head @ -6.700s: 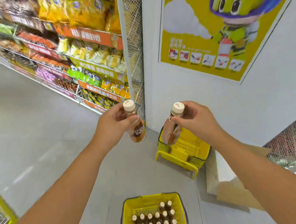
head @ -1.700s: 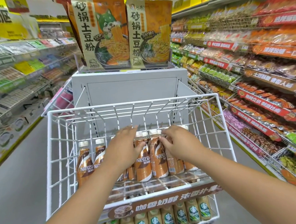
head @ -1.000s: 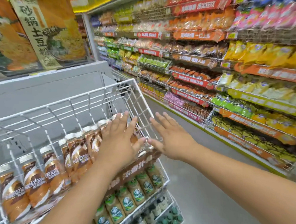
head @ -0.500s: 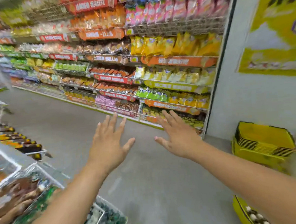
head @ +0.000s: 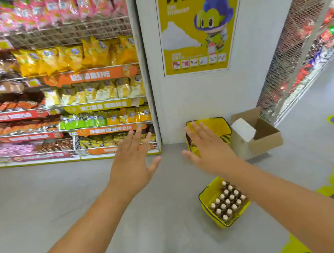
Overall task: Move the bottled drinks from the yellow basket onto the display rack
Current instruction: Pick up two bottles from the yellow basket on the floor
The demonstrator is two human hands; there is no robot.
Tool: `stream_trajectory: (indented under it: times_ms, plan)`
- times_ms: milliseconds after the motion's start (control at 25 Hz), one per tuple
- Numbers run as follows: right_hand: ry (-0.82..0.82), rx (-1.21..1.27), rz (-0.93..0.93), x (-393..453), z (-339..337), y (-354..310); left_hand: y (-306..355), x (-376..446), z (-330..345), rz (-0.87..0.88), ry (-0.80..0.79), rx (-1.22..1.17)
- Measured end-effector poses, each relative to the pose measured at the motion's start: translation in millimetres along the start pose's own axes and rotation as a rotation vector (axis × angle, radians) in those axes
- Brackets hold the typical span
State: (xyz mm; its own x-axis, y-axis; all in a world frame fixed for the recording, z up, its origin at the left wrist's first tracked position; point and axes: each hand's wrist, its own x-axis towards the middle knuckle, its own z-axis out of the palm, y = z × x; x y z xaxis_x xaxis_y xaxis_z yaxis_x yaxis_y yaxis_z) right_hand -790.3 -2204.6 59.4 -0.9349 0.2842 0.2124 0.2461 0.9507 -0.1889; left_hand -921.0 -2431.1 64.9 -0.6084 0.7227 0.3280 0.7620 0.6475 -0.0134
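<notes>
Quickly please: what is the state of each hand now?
Left hand: open, fingers spread, holding nothing.
Right hand: open, fingers straight, holding nothing.

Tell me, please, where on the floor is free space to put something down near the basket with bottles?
Bare floor lies left of the yellow basket, up to the snack shelves. The wall corner is crowded: stacked baskets and cardboard box.

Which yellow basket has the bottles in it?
The near basket on the floor, under the right arm, holds the bottles. The stacked baskets by the wall show none.
</notes>
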Motion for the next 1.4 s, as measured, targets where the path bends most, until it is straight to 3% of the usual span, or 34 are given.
stream_trajectory:
  times_ms: [240,600,800,960,1160,1400]
  plan:
    - [-0.004,-0.069,0.193,9.8,-4.5,95.8,53.6,108.4,66.2,0.187,-0.016,-0.105]
    - [0.116,-0.205,0.416,44.0,-41.9,206.8,148.3,267.9,102.1,0.419,-0.027,-0.185]
    - [0.204,-0.295,0.441,39.9,-49.2,285.6,226.4,318.9,127.9,0.489,-0.019,-0.186]
    - [0.174,-0.270,0.413,41.4,-45.9,382.2,298.3,351.4,160.0,0.449,-0.036,-0.171]
    - [0.065,-0.144,0.310,57.1,-44.1,491.6,370.2,376.6,191.5,0.278,-0.079,-0.180]
    - [-0.078,-0.115,0.128,108.5,-23.5,539.2,383.3,382.7,215.0,0.046,-0.117,-0.202]
